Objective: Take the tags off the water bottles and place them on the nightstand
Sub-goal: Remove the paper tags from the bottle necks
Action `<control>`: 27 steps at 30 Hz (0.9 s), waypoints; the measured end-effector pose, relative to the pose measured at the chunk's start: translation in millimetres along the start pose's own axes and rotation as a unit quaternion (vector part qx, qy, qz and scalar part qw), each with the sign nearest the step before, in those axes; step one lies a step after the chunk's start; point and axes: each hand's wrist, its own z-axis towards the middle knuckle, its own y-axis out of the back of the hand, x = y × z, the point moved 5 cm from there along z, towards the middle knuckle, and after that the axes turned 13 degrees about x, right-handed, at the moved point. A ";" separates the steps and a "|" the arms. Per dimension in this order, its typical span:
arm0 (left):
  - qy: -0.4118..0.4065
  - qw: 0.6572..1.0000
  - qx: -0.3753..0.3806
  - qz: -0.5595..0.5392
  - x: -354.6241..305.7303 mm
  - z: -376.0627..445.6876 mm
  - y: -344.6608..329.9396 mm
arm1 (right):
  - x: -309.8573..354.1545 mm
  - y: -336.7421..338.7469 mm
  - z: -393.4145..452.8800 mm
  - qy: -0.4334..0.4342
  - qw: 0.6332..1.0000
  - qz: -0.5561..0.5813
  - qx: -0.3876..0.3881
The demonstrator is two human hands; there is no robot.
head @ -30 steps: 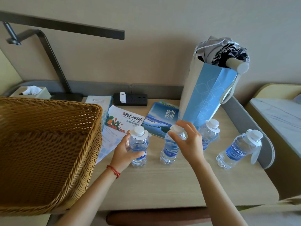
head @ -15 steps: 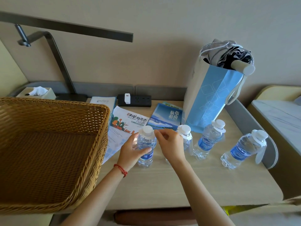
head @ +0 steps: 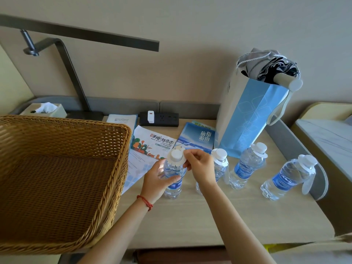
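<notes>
Nearest the camera, at nine o'clock, a large woven basket (head: pixel 57 180) filled the left of the view, its rim overlapping the pale wooden bench (head: pixel 238 216). Both forearms reached in from six o'clock toward the middle of the bench. The left hand (head: pixel 157 181), a red cord at its wrist, had fingers and thumb curled round the body of the leftmost water bottle (head: pixel 174 180), which stood upright. The right hand (head: pixel 200 166) pinched the edge of the round white tag (head: pixel 176 158) that sat as a collar around that bottle's cap. Just toward three o'clock stood a second bottle (head: pixel 219 168), partly hidden by the right wrist, then a third bottle (head: pixel 245 168) and, nearest the bench's right edge, a fourth bottle (head: pixel 285 178), each with its white tag on the neck. Beyond the bottles, around twelve o'clock, lay a tourist map (head: pixel 152 145) and a blue booklet (head: pixel 198 138), with a black power strip (head: pixel 159 119) behind them. At two o'clock a blue paper bag (head: pixel 247 122) stood holding a folded umbrella (head: pixel 272 69). At ten o'clock sat a tissue box (head: pixel 45 110) beside a dark lamp stand (head: pixel 72 73).
</notes>
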 end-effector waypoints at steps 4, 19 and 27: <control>0.000 1.000 0.006 -0.008 -0.6 -0.2 -0.2 | 2.8 -2.5 -2.5 0.046 0.999 0.009 0.010; -0.010 1.000 0.001 -0.002 -5.6 -2.9 -0.1 | 14.1 -11.3 -3.8 0.105 0.994 0.004 0.033; -0.024 1.000 0.003 -0.001 -4.6 -1.6 0.2 | 15.1 -16.0 1.6 0.096 0.995 -0.016 0.038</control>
